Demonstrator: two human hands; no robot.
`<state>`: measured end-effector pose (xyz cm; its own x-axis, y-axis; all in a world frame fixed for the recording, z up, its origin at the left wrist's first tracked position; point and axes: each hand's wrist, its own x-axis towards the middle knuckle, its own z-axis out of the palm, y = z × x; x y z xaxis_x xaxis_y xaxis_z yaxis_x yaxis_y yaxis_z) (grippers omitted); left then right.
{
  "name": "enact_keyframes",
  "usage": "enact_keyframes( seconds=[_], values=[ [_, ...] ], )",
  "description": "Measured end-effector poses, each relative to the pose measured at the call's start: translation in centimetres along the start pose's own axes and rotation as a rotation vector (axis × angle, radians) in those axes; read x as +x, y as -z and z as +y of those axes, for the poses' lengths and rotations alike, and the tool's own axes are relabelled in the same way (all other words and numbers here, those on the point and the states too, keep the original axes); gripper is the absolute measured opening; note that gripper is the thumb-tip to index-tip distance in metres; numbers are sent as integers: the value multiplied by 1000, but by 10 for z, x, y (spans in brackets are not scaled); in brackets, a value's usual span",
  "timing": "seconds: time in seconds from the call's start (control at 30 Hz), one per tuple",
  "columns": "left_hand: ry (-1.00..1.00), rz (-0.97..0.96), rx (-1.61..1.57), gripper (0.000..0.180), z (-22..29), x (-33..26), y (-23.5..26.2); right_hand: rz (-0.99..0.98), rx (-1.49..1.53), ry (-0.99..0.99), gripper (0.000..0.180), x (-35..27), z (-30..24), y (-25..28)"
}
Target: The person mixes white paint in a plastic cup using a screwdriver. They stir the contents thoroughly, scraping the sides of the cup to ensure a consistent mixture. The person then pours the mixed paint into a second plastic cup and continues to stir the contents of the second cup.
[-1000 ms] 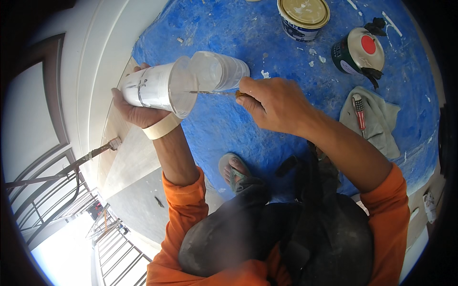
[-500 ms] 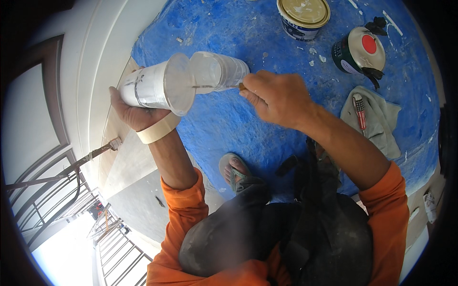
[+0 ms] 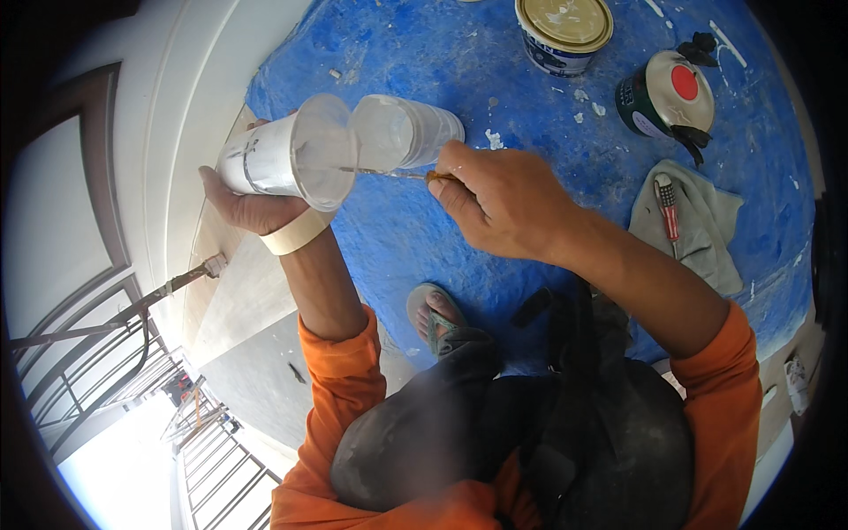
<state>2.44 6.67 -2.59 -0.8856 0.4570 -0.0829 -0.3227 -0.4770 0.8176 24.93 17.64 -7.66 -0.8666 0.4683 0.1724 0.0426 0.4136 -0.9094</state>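
My left hand [image 3: 250, 210] is wrapped round a translucent plastic cup [image 3: 281, 159], coated white inside and tilted with its mouth to the right. A roll of masking tape [image 3: 298, 233] encircles my left wrist. In my closed right hand [image 3: 517, 205] is a thin metal-shafted tool [image 3: 397, 174] with an amber-brown handle; its exact kind is unclear. The tool's shaft points at the cup's mouth, and its tip is hard to make out there. Just beyond, a second translucent plastic container [image 3: 422, 132] is on the blue sheet, white material inside.
The blue sheet [image 3: 397, 238] covers the floor, flecked with white. Two paint cans, one gold-lidded [image 3: 565, 22] and one with a red dot [image 3: 685, 81], are at the far right. A screwdriver [image 3: 667, 208] lies on a grey cloth [image 3: 715, 221]. A white wall [image 3: 190, 79] borders the left.
My right hand has moved slightly left and nearer to me with the tool. The cup has turned a little, showing more of its inside.
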Motion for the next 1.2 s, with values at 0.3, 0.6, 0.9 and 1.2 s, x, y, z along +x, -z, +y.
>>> enact_keyframes(
  seconds=[0.3,0.6,0.9,1.2],
  values=[
    [110,-80,-166,60,-6,-7,0,-67,107,-112,18,7,-2,-3],
    [42,-173,-158,65,-13,-4,5,-81,104,-85,15,-4,-7,-6],
    [-6,-167,-95,69,-8,-2,6,13,-100,-4,16,-3,2,4],
    [8,-194,-9,67,-4,-6,-2,2,-177,44,20,0,6,5]
  ],
)
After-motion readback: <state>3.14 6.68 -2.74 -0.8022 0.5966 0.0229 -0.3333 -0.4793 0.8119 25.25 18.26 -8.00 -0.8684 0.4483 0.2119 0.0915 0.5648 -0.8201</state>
